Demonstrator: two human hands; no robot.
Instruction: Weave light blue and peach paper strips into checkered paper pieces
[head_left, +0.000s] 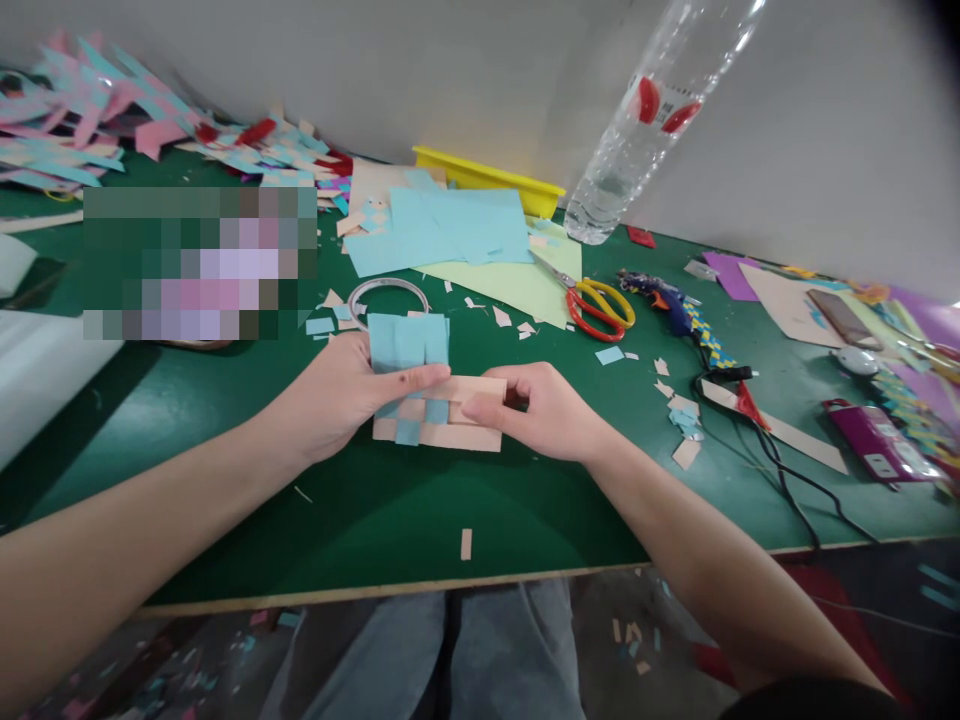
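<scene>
Between my two hands is a small woven piece of paper strips [465,436], with peach strips running sideways and blue strips [409,343] crossing them and standing up at the left. My left hand [352,385] grips its left side, thumb lying over the front. On the right, my right hand [544,410] pinches the ends of the peach strips between thumb and bent fingers. The fingers behind the paper are hidden. A roll of tape [388,283] lies on the table just behind the weave.
Scissors [600,308] with red and yellow handles lie behind my right hand. Blue paper sheets [461,225], a yellow tray [487,180] and a tilted water bottle [637,130] stand at the back. Scraps litter the green table [337,540]. A cable [787,480] runs at right.
</scene>
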